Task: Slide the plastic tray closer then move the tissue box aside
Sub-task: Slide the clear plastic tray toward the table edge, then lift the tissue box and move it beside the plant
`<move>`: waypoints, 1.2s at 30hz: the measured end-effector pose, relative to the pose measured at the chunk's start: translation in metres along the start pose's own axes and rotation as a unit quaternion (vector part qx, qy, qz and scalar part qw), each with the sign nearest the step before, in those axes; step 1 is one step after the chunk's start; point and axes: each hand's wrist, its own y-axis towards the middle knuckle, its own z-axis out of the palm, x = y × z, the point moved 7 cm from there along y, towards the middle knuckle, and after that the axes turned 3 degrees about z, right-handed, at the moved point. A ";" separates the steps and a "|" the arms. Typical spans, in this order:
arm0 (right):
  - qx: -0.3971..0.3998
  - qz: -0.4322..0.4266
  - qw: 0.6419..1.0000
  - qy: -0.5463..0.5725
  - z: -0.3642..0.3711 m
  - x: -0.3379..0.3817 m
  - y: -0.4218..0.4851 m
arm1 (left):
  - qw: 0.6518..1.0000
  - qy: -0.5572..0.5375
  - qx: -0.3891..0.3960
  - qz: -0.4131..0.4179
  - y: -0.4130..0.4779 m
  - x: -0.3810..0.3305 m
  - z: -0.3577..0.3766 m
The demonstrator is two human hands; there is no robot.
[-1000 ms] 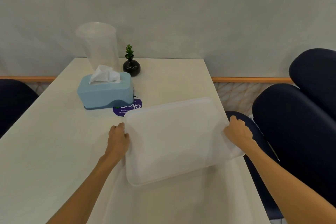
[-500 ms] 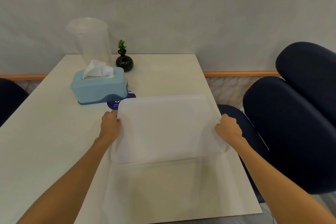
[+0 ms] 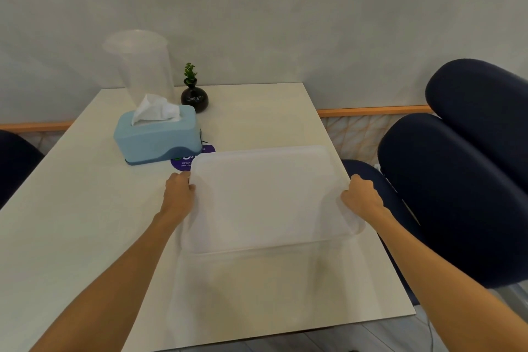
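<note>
- The tray lies on the right half of the table, its right edge near the table edge.
- The left hand is closed on the tray's left rim; the right hand is closed on the right rim.
- Handling: the tray appears thin, light and fairly stiff, with a smooth underside that should slide easily. Hold it at the two short rims, as now, to keep it square.
- The tissue box stands just beyond the tray's far-left corner, apart from it. It looks light and rigid; grip it across the body, not by the loose tissue.
- A purple sticker lies partly under the box and the tray corner.
- A clear tall container and a small black vase stand behind the box; both could tip if the box is pushed backward. The open space to the left is the safer direction.
- Dark chairs stand on the right.
</note>
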 end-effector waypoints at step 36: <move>0.141 -0.150 0.946 0.249 0.047 0.341 -0.005 | 0.917 -0.363 -0.019 -0.164 0.128 0.047 -0.140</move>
